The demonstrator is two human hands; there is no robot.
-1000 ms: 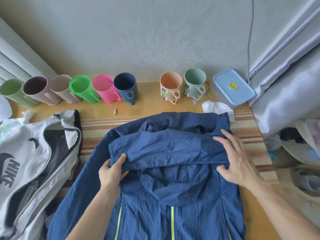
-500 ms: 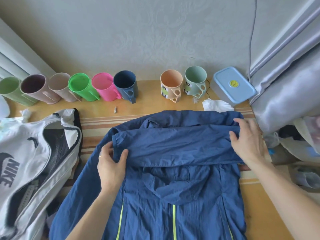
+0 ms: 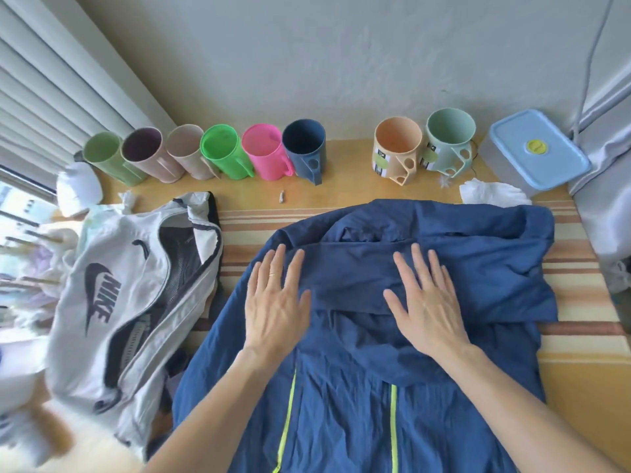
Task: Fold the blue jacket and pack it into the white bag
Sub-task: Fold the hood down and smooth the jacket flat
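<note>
The blue jacket [image 3: 478, 268] with yellow-green stripes lies spread on the striped table, its sleeves folded across the upper part in a horizontal band. My left hand [image 3: 276, 302] rests flat, fingers apart, on the band's left end. Flat on the middle of the band lies my right hand [image 3: 425, 298], fingers spread. Neither hand grips the cloth. The white bag [image 3: 112, 302] with a dark logo lies to the left of the jacket, its zipper open and the dark mesh lining showing.
A row of several coloured mugs [image 3: 263, 155] stands along the back wall. A blue-lidded container [image 3: 536, 155] sits at the back right, with a crumpled white tissue [image 3: 491, 194] beside it. Grey curtain hangs at the right edge, blinds at the left.
Both hands let go of the folded sleeve band's ends and now lie flat on it. The right hand moved left towards the middle. The view shifted slightly right and down.
</note>
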